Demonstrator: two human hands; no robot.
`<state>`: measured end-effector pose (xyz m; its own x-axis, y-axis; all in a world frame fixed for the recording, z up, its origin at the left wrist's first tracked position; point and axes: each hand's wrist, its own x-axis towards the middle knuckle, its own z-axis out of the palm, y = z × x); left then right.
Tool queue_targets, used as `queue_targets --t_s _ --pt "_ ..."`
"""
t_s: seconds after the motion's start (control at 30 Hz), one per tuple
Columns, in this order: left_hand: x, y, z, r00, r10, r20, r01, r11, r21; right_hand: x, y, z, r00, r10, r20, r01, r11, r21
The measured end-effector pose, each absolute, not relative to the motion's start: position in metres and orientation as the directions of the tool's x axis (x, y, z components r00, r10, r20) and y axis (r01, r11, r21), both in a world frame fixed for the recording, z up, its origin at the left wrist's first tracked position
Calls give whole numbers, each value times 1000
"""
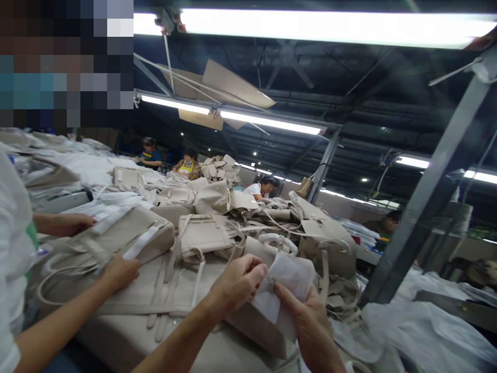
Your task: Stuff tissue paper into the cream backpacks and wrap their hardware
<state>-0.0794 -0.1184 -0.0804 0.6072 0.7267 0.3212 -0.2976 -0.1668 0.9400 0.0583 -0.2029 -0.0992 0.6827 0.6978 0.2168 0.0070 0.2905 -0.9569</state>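
A thin white sheet (289, 277), translucent like wrapping paper, is in my right hand (310, 316), the thumb pressed on its face. My left hand (238, 280) has its fingers curled into a pinch at the sheet's left edge; what lies between the fingertips is hidden. Below the sheet a beige handbag (260, 329) lies tilted, partly covered by it. Just behind is a handle wrapped in white (277, 239). Another flat beige handbag (204, 234) with straps lies beyond my left hand.
At the left, a co-worker's hands (120, 272) rest on a beige bag (135, 233) with white strips. Beige bags and straps are heaped across the table (116, 336). White plastic (435, 321) and a metal post (419, 191) stand at the right. Several people sit farther back.
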Motion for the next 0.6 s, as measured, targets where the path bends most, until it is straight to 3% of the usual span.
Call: queue_targets --t_s 0.2,0.3,0.43,0.5,0.6 --pt "-35 -101 -56 771 627 112 -200 72 977 65 -216 -89 666 701 255 111 245 -963" --pt "-22 -107 -55 770 632 90 -235 150 960 71 -229 -100 655 726 210 -112 367 -923" --pt "-7 -123 -64 714 692 108 -339 207 918 64 -242 -140 561 806 186 -433 477 -765" --pt "-1 -132 -72 661 739 127 -394 198 898 54 -239 -159 529 820 218 -450 489 -748" --pt "1 -143 -80 602 784 155 -455 178 872 40 -226 -171 616 759 209 -366 511 -778"
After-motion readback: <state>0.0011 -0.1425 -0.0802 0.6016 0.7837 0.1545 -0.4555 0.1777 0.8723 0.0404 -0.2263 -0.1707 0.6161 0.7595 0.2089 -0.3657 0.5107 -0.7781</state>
